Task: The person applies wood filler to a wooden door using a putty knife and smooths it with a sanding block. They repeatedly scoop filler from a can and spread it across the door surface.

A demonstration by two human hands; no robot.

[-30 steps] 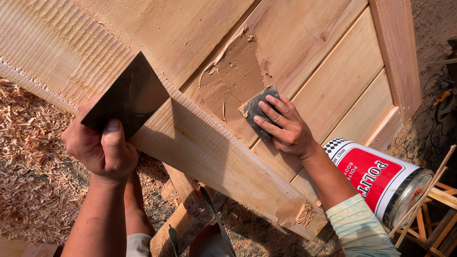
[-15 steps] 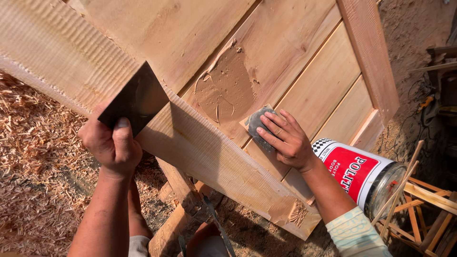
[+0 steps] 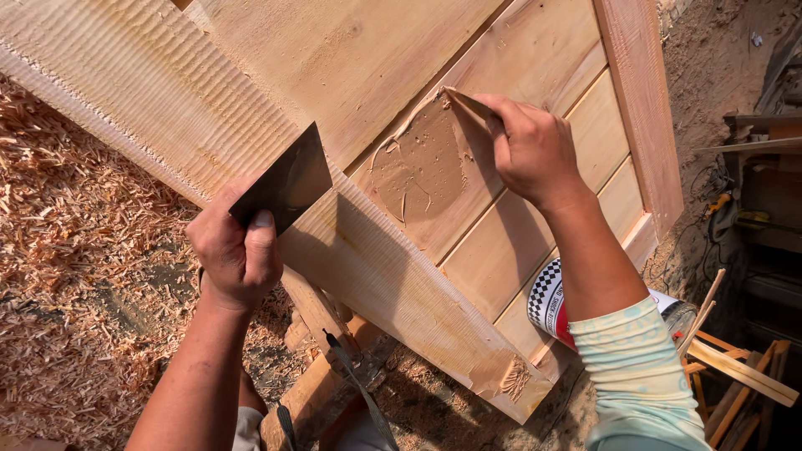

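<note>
Your left hand (image 3: 238,255) is clenched on a dark flat scraper blade (image 3: 286,185) at the rough-sawn frame edge. At two o'clock, your right hand (image 3: 530,150) pinches a thin spreader (image 3: 469,105) against the wet brown filler patch (image 3: 418,171) on the smooth wooden door panel (image 3: 535,225). A filler can (image 3: 551,305) lies at five o'clock; wood shavings (image 3: 75,250) cover the ground.

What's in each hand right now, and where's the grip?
Left hand holds a dark flat scraper blade by its lower corner, thumb on top. Right hand pinches a small putty spreader at its rear, tip on the filler patch.
</note>
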